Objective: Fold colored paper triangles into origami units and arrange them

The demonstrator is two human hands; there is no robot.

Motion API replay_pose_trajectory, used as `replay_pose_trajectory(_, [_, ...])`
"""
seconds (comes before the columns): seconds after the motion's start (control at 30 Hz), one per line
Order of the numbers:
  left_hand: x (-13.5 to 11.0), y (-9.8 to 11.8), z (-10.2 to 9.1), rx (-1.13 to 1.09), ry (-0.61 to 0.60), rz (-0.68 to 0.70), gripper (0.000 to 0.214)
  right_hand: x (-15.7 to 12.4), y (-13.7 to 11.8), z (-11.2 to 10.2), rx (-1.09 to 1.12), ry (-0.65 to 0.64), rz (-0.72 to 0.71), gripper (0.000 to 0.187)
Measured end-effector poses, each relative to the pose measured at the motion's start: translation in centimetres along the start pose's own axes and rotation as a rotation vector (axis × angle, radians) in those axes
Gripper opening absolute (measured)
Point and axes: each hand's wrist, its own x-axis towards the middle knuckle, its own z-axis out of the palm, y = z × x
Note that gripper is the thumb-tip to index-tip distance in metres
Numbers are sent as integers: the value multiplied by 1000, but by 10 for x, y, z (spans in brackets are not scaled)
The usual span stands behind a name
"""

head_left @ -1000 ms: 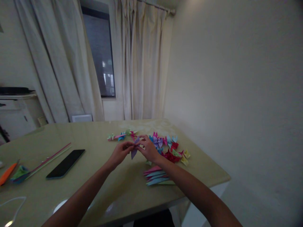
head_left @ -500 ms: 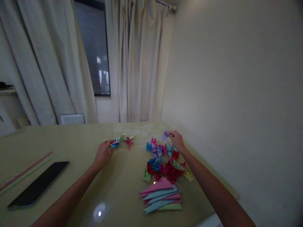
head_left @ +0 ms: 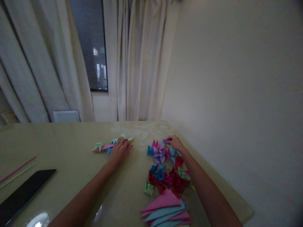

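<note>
My left hand (head_left: 119, 152) rests on a short row of folded paper pieces on a pink straw (head_left: 102, 147), fingers curled over its right end. My right hand (head_left: 174, 142) is at the far edge of a heap of small folded paper shapes (head_left: 165, 167) in purple, blue, red and green. Its fingertips pinch a purple folded piece (head_left: 163, 143) down among the others. A stack of folded paper triangles (head_left: 167, 209) in pink and blue lies near the table's front edge, between my forearms.
A dark phone (head_left: 22, 194) lies at the left of the beige table (head_left: 71, 138), with thin pink and green straws (head_left: 16, 171) beyond it. The wall is close on the right. Curtains and a dark window stand behind the table.
My hands came apart from in front of me. The right carried the purple piece out to the heap and lowered it there; the left went to the row of pieces on the straw.
</note>
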Motion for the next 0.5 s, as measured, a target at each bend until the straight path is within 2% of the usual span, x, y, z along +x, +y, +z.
replay_pose_trajectory(0.07, [-6,-2,5,-30,7,-26,25,1,-3,1,-36,-57,1,17])
replay_pose_trajectory(0.13, [-11,-5,7,-93,32,-26,24,3,-8,-1,-72,-54,-2,21])
replay_pose_trajectory(0.27, [-12,-1,2,-333,136,-34,23,1,-39,-14,-85,96,-67,28])
replay_pose_trajectory(0.33, [-6,9,-8,-469,164,-61,23,-6,-65,-22,14,162,-222,26])
replay_pose_trajectory(0.37, [-2,17,-15,-531,175,-69,23,-12,-79,-25,106,147,-328,25])
replay_pose_trajectory(0.43, [8,36,-31,-650,195,-52,25,-25,-104,-31,321,51,-479,27])
replay_pose_trajectory(0.5, [18,59,-47,-764,197,-1,25,-38,-123,-35,432,-29,-556,29])
